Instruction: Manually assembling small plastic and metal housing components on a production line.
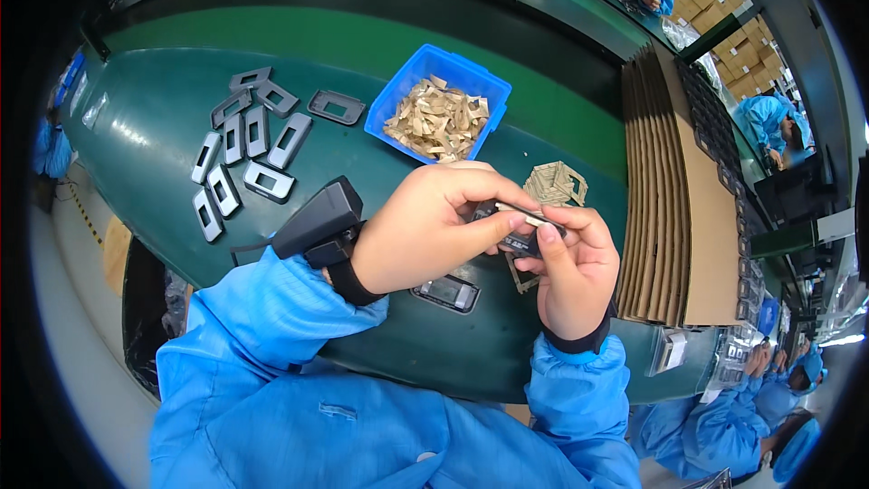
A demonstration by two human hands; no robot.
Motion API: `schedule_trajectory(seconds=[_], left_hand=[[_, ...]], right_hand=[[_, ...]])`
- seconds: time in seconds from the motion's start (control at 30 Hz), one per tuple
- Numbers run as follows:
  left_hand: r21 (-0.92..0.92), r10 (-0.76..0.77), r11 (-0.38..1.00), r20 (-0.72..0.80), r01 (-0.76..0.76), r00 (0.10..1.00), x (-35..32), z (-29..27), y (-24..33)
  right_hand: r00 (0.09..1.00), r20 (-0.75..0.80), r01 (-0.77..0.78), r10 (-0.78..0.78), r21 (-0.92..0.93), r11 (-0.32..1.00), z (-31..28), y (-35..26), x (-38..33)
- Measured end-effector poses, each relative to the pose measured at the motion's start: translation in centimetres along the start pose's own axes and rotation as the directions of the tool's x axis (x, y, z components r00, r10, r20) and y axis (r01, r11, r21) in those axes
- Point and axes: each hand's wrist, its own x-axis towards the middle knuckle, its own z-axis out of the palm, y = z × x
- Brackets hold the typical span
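My left hand [430, 226] and my right hand [577, 272] are closed on a small black plastic housing [521, 244], held between them above the table. A pale thin strip [520, 210] lies along its upper edge, between my thumbs and fingertips; my fingers hide much of both. Below the hands, a dark housing with a window [447, 292] rests on the table. Just beyond my right fingers is a small pile of tan frame-shaped pieces [554, 183]. Another tan frame [523, 282] shows partly under the right hand.
A blue bin [496, 91] of tan scraps [439, 119] stands beyond my hands. Several grey rectangular frames [257, 130] lie at the left on the green table [136, 109]. Upright cardboard sheets [656, 190] line the right side. A black device [319, 217] is on my left wrist. Co-workers sit farther off.
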Motion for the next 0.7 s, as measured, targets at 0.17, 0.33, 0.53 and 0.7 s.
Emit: schedule_trajectory(seconds=[0.17,0.33,0.53,0.7], left_hand=[[0.482,0.292,0.864,-0.24,-0.147,0.926,0.0,-0.3,0.1],[0.571,0.405,0.79,-0.21,-0.225,0.89,0.3,-0.8,-0.1],[0.518,0.384,0.82,-0.185,-0.242,0.905,0.0,-0.2,-0.7],[0.455,0.405,0.841,-0.172,-0.293,0.898,0.0,0.0,-0.9]], right_hand=[[0.993,-0.053,0.109,-0.108,0.024,0.994,0.5,1.3,0.1],[0.973,-0.094,0.196,-0.21,-0.135,0.971,1.2,1.7,-0.8],[0.966,-0.095,0.224,-0.24,-0.152,0.963,-0.3,3.3,-0.9],[0.961,-0.106,0.23,-0.257,-0.214,0.949,-0.9,3.1,-0.4]])
